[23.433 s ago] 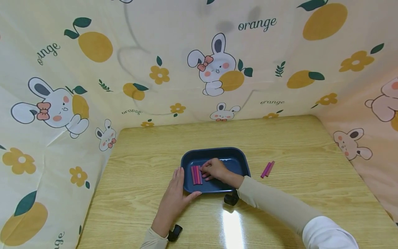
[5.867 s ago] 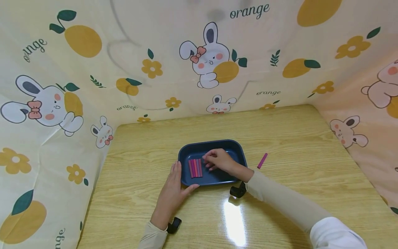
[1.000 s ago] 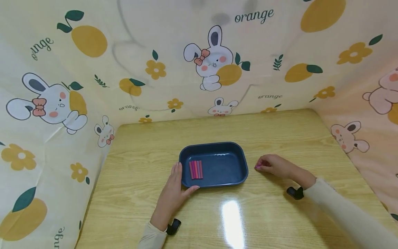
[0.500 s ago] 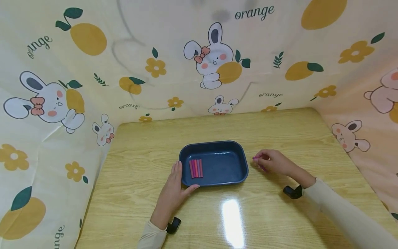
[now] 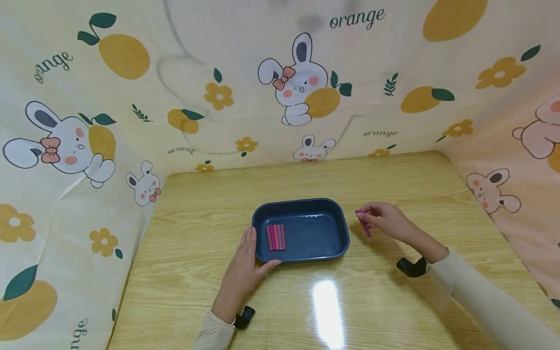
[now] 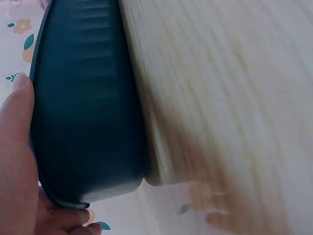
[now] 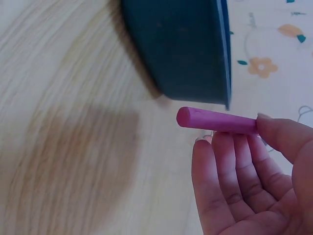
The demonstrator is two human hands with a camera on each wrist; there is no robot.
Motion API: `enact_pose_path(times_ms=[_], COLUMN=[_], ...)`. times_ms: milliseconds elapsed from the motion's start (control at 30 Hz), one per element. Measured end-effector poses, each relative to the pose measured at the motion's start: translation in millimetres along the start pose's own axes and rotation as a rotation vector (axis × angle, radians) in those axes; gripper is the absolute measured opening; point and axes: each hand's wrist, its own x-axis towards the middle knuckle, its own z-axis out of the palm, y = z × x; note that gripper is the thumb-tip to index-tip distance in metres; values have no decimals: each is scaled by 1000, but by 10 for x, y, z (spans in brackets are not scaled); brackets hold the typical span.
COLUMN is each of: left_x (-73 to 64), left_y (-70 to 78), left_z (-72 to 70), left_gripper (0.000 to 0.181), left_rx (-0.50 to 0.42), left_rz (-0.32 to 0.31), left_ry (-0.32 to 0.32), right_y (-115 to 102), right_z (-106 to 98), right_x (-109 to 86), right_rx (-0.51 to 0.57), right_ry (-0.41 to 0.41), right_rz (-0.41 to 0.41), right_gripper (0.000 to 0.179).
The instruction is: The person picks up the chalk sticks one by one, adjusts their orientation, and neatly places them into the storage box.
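My right hand [image 5: 385, 221] pinches a magenta chalk-like stick [image 7: 220, 120] between thumb and fingertips, just to the right of the dark blue tray [image 5: 319, 257]. In the head view the stick slants down from the fingertips; the right wrist view shows its blunt near end, with the other fingers lying under it. My left hand [image 5: 240, 272] rests against the tray's near left corner, fingers straight along the left wall and thumb at the front rim. Inside the tray, at its left, several pink, red and purple sticks [image 5: 275, 237] lie side by side in a row.
The tray stands on a wood-grain table [image 5: 197, 218]. A patterned cloth [image 5: 262, 58] with rabbits and oranges rises behind it and at both sides. Each wrist wears a small black camera. A bright reflection lies on the table before the tray.
A second ago my right hand was bent over the stick at the table; it has since moved slightly back, and the stick now shows below the fingertips. The left hand stays at the tray.
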Motion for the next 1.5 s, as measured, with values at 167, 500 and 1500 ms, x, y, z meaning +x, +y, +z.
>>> enact_pose_path(times_ms=[167, 500, 1500], left_x=[9, 15, 13], left_y=[14, 37, 51], left_z=[-1, 3, 1], left_gripper=[107, 105, 106], left_rx=[1, -2, 8], left_rz=[-3, -17, -19], left_ry=[-3, 0, 0], right_y=[-64, -210, -509], right_z=[-26, -18, 385], right_x=[19, 54, 217], right_rx=[70, 155, 352], right_ry=[5, 16, -124], right_rz=[5, 10, 72], right_gripper=[35, 34, 43])
